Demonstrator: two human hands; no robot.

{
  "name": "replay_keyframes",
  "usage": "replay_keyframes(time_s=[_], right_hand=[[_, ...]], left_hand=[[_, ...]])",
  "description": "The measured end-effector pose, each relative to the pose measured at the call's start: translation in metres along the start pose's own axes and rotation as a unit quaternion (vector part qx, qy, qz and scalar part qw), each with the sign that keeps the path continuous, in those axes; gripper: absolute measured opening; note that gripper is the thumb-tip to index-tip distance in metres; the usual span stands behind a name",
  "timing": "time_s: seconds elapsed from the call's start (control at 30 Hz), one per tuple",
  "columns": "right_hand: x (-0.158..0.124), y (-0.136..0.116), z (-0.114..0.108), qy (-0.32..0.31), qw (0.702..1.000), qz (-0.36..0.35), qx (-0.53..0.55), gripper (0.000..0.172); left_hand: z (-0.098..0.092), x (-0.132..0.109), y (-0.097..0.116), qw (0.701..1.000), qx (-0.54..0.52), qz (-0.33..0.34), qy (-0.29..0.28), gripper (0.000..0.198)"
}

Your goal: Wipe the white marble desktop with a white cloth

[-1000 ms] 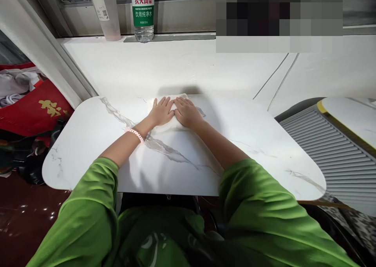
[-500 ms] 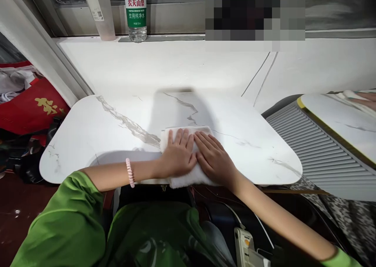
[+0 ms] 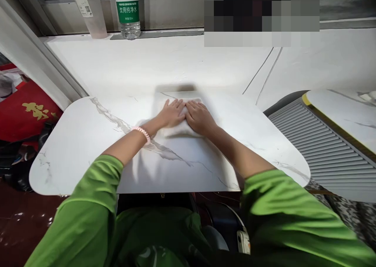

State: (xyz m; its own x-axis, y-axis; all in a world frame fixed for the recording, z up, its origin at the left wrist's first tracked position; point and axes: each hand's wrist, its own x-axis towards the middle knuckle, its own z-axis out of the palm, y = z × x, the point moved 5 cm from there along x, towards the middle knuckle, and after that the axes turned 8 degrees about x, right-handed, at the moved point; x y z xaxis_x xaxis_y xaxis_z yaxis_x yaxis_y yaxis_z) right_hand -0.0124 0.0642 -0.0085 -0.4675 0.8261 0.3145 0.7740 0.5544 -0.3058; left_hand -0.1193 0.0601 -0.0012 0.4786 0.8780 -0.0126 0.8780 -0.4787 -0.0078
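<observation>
A folded white cloth lies near the far edge of a white marble-patterned table. Both of my hands press flat on it, side by side. My left hand has its fingers stretched out over the cloth's left half, and a pink coiled band sits on that wrist. My right hand lies flat on the right half, fingers extended toward the far edge. Green sleeves cover both of my upper arms.
A water bottle with a green label stands on the window ledge, beside a clear tube. Red fabric lies on the left. A grey slatted unit and a second white tabletop are on the right.
Both hands slid the cloth from the table's far edge to the near edge, then back away from me to the far edge.
</observation>
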Motion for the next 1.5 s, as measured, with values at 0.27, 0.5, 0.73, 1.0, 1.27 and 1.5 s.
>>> replay_keyframes(time_s=[0.27,0.5,0.73,1.0,1.27,1.5], right_hand=[[0.054,0.026,0.013,0.024,0.999,0.011,0.035,0.052],[0.016,0.021,0.005,-0.022,1.0,0.007,0.007,0.056],[-0.088,0.004,-0.028,-0.011,0.999,-0.047,0.003,0.057],[-0.162,-0.01,-0.053,0.01,0.998,-0.065,0.018,0.059],[-0.068,0.034,-0.032,-0.014,1.0,-0.022,-0.01,0.056],[0.022,0.073,-0.016,-0.007,1.0,-0.011,0.005,0.055]], left_hand=[[0.001,0.034,-0.031,0.996,-0.023,-0.07,0.042,0.055],[-0.004,0.012,-0.003,0.998,0.0,-0.059,0.025,0.057],[-0.005,-0.046,0.08,1.0,0.0,-0.027,0.008,0.061],[-0.003,-0.087,0.135,0.999,0.005,0.038,0.011,0.066],[-0.007,-0.011,0.081,1.0,0.011,0.013,-0.02,0.063],[-0.002,0.064,0.026,0.999,0.015,-0.045,0.0,0.062]])
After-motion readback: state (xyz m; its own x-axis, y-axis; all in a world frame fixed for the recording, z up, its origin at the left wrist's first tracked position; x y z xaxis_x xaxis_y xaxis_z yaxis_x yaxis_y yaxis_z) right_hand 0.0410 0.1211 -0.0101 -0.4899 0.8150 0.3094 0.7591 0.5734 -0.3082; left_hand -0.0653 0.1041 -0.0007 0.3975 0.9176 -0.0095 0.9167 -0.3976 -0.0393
